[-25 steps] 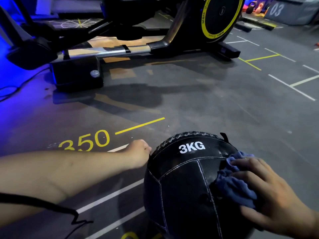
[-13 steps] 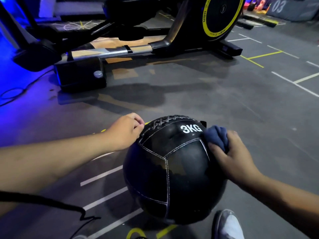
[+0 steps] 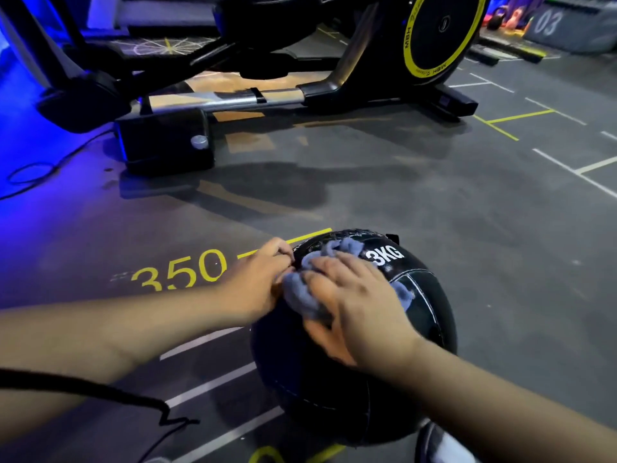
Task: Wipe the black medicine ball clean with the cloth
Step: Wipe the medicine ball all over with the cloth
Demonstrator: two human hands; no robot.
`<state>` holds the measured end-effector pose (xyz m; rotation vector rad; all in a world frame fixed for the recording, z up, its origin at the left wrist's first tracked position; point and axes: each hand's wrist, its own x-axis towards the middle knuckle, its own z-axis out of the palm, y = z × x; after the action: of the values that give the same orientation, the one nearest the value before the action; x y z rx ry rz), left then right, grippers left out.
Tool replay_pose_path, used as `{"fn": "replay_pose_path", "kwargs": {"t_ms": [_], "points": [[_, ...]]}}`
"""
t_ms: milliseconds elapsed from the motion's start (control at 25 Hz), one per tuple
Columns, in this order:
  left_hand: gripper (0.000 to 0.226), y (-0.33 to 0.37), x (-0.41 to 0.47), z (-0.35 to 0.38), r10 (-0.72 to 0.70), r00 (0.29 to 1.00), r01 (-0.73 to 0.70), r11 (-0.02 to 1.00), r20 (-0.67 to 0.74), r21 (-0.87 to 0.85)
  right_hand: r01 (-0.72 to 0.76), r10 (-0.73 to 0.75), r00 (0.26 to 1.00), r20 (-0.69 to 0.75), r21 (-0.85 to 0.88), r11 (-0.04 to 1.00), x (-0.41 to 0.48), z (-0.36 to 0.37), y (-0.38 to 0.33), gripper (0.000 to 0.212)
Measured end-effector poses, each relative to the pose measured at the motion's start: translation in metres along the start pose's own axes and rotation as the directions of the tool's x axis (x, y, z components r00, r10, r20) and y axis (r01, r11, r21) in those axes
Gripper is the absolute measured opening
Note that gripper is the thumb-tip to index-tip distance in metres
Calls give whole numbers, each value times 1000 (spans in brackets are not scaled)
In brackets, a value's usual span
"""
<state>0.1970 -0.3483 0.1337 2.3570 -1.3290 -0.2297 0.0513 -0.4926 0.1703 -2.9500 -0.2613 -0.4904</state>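
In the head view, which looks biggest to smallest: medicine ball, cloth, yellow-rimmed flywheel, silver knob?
1. black medicine ball
2. cloth and yellow-rimmed flywheel look alike: the right hand covers part of the cloth, and the flywheel is farther off and cut by the frame.
3. silver knob, smallest.

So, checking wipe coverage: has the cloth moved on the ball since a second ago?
Yes. The cloth was right of the 3KG print; now it lies left of it, under the right hand.

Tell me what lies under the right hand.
A blue cloth lies bunched under the right hand, pressed onto the top of the ball. The ball's surface beneath the cloth is covered, so its state cannot be seen.
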Motion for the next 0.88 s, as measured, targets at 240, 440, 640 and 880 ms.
{"fn": "replay_pose_path", "kwargs": {"t_ms": [240,440,640,880], "points": [[29,-18,-23,12,-57,998,56,993,-4,-108,-790,784,608,126,193,581,-8,-16,111,18],[32,-19,-14,14,-89,985,104,989,145,-103,-717,724,689,-39,108,689,-5,-3,76,16],[26,-37,-7,10,-82,988,80,997,131,24,-152,157,980,-119,47,987,-24,-6,13,38],[24,-57,2,-3,-134,984,111,976,114,188,291,-291,956,35,-230,929,-106,45,-19,39]]}}
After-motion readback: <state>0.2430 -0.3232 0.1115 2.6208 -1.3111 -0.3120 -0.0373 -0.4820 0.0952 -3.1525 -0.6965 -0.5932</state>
